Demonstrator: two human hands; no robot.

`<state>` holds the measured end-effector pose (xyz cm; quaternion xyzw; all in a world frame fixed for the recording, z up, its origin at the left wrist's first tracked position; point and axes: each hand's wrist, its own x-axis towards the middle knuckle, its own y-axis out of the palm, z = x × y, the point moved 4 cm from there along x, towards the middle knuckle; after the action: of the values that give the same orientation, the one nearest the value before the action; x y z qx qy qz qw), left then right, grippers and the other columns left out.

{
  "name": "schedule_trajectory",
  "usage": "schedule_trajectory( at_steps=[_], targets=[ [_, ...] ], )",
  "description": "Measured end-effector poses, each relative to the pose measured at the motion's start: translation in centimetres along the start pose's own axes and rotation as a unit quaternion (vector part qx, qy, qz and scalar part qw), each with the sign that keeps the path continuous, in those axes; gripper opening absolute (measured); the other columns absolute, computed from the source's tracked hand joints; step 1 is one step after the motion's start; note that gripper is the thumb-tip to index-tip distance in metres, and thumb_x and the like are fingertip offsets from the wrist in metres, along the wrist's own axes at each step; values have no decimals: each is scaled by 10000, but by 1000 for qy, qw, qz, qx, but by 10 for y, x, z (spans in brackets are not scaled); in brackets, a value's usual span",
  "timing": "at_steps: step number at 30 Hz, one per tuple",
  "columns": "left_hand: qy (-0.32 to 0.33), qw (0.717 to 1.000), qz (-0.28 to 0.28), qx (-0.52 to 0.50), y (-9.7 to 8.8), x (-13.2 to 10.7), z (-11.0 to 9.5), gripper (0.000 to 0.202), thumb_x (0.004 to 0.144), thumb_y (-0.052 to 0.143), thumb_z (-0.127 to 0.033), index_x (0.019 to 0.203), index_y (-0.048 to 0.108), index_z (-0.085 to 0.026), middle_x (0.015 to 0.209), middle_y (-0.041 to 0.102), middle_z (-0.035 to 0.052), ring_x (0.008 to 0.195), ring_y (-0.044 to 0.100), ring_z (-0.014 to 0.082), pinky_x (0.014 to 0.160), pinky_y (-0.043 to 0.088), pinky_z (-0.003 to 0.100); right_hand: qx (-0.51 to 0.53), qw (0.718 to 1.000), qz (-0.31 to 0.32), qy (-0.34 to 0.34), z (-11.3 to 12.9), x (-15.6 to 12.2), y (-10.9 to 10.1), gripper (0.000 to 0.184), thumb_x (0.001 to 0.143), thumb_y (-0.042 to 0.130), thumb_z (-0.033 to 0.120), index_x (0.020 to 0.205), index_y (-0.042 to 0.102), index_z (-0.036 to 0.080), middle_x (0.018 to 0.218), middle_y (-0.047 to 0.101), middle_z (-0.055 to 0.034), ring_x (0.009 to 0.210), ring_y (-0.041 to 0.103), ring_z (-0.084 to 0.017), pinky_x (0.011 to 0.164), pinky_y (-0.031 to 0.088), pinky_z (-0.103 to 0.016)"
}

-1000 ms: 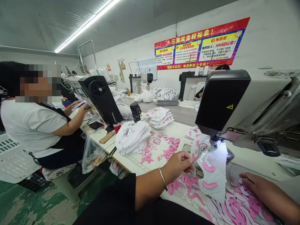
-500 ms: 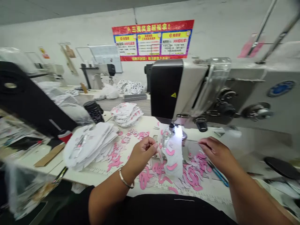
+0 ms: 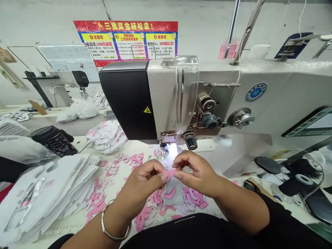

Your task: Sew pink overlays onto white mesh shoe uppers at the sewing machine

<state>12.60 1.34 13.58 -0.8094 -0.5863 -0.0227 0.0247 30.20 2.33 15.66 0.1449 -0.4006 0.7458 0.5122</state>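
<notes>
Near the left hand (image 3: 141,183) sits a white stack (image 3: 55,193).

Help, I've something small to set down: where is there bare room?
Bare tabletop shows between the round stack, the pink pieces and the sewing machine; so does a grey strip before the white bag. Crowded: around the left hand and right hand.

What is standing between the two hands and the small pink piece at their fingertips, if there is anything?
Nothing visible: the left hand pinches one end of the pink piece, and the right hand has its fingertips at the other. The white mesh panel lies below and the sewing machine head beyond, neither in between.
</notes>
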Motion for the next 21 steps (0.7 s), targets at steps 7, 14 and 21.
schedule_trajectory(
  at_steps=[7,14,21],
  targets=[
    [47,977,-81,191,-9,14,3,183,830,651,-406,822,671,-224,756,614,20,692,538,168,636,429,293,-28,999,-10,26,-18,6,1,160,937,554,298,809,599,213,823,625,-11,791,578,-156,746,465,-311],
    [-71,990,-83,87,-18,38,28,298,794,672,-459,920,623,-193,830,601,15,756,553,170,689,453,290,-207,976,-22,64,-38,10,10,186,948,461,280,826,587,218,915,637,-55,912,590,-228,820,462,-381],
    [-58,998,-38,14,-10,38,27,223,819,677,-395,882,582,-203,793,498,-27,726,473,121,664,412,234,-244,967,-11,78,-35,13,9,203,938,447,257,781,572,222,832,603,-46,849,561,-223,784,460,-377]
  ],
)
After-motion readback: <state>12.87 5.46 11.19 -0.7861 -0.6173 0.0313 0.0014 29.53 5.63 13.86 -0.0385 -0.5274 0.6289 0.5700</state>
